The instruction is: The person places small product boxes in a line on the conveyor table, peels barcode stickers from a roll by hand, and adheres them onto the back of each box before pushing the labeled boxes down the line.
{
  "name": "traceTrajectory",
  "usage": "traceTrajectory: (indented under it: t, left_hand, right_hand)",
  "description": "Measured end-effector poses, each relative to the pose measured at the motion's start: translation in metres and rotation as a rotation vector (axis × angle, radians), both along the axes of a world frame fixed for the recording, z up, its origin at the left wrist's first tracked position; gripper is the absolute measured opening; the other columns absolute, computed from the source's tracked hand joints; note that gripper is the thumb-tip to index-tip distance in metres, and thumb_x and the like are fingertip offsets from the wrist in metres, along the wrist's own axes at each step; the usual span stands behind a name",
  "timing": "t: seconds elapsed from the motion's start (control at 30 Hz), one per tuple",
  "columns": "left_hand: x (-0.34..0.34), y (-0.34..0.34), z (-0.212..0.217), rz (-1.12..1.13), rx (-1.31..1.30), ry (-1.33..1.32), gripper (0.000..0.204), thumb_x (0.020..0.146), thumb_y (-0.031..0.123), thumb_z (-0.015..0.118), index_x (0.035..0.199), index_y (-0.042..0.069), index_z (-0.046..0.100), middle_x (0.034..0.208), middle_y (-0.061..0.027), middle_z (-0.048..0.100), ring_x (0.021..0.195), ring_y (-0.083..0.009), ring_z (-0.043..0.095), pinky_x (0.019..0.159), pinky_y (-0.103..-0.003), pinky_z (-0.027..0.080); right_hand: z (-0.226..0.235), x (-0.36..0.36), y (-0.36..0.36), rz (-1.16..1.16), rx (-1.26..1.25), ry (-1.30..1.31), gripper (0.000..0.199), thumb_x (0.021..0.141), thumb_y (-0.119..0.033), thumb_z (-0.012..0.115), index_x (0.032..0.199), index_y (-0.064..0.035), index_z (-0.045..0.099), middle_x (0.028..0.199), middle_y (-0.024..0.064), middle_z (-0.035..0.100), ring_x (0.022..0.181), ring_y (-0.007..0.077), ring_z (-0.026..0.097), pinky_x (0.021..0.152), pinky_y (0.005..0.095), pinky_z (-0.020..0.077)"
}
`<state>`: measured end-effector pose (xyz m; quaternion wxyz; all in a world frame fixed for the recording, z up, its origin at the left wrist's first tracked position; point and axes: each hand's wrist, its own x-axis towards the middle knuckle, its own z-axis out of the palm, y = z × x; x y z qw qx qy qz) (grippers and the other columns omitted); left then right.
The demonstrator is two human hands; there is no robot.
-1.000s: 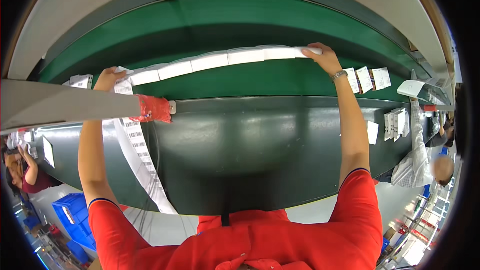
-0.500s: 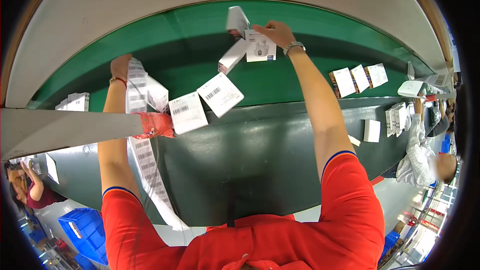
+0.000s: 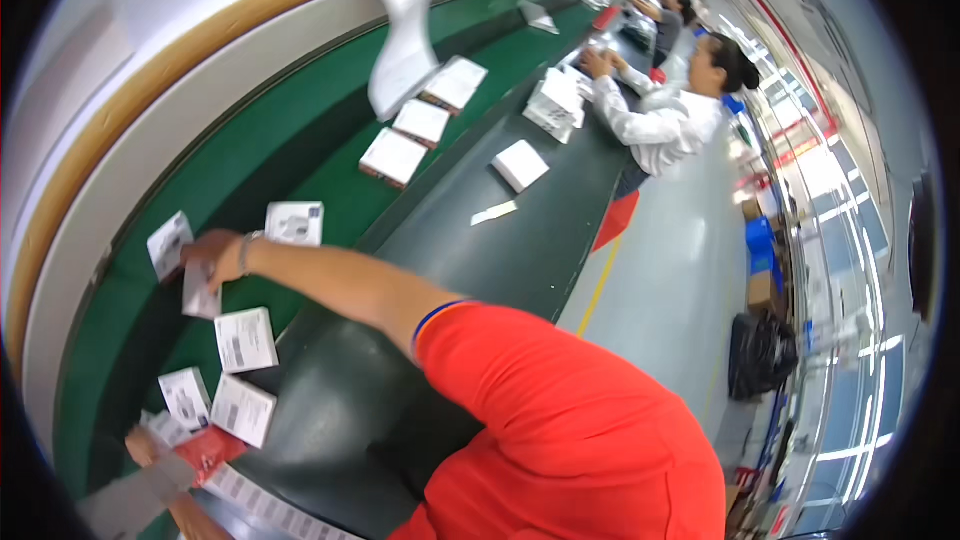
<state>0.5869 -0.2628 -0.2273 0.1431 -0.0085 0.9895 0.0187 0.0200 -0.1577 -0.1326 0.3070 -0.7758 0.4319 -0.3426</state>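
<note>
My right hand (image 3: pixel 205 252) is stretched over the green conveyor belt (image 3: pixel 330 175), fingers pinched on a white label card (image 3: pixel 199 292) hanging just below it. My left hand (image 3: pixel 143 443), bottom left, is mostly hidden; I cannot tell its grip.

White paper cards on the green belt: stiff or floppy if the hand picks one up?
Probably light and thin: the white paper cards lie flat on the green conveyor belt. Likely flexible, easily scattered; they lie at odd angles. The right hand grips one, seemingly without effort.
</note>
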Motion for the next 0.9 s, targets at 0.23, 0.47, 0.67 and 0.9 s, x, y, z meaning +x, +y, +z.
traceTrajectory:
  t: [0.23, 0.47, 0.67, 0.9]
  left_hand:
    - [-0.196, 0.119, 0.057, 0.943, 0.558, 0.650, 0.028, 0.090, 0.017, 0.050, 0.100, -0.007, 0.058, 0.127, -0.0230, 0.052, 0.113, -0.0316, 0.054, 0.096, -0.034, 0.039]
    - [-0.169, 0.136, 0.005, 1.329, 1.105, 0.911, 0.039, 0.089, 0.031, 0.056, 0.118, 0.006, 0.054, 0.127, -0.0167, 0.052, 0.114, -0.0300, 0.052, 0.095, -0.036, 0.042]
    - [-0.075, 0.217, 0.054, 1.537, 0.599, 0.626, 0.038, 0.091, 0.011, 0.051, 0.128, 0.004, 0.045, 0.107, -0.0084, 0.062, 0.093, -0.0140, 0.058, 0.081, -0.025, 0.045]
    - [-0.140, 0.364, 0.152, 1.859, 0.906, 0.678, 0.019, 0.090, 0.020, 0.055, 0.094, 0.005, 0.065, 0.078, 0.0041, 0.054, 0.070, -0.0055, 0.047, 0.063, -0.021, 0.039]
  right_hand:
    - [-0.008, -0.059, 0.012, -0.360, -0.001, -0.055, 0.045, 0.066, -0.038, 0.071, 0.096, -0.0052, 0.065, 0.093, 0.0151, 0.065, 0.090, 0.0318, 0.063, 0.077, 0.0376, 0.0488]
    - [-0.110, -0.077, 0.016, -0.366, 0.055, 0.655, 0.030, 0.081, -0.042, 0.048, 0.083, -0.0215, 0.070, 0.087, 0.0068, 0.068, 0.088, 0.0288, 0.064, 0.073, 0.0482, 0.0483]
    - [-0.075, -0.067, 0.080, -0.316, -0.267, 0.677, 0.054, 0.069, -0.038, 0.067, 0.103, 0.0035, 0.060, 0.110, 0.0185, 0.057, 0.108, 0.0320, 0.050, 0.090, 0.0441, 0.0401]
    - [-0.003, -0.032, 0.120, 0.359, -0.081, 0.811, 0.120, 0.046, -0.035, 0.087, 0.144, -0.0113, 0.022, 0.150, 0.0156, 0.017, 0.140, 0.0345, 0.012, 0.111, 0.0509, 0.0145]
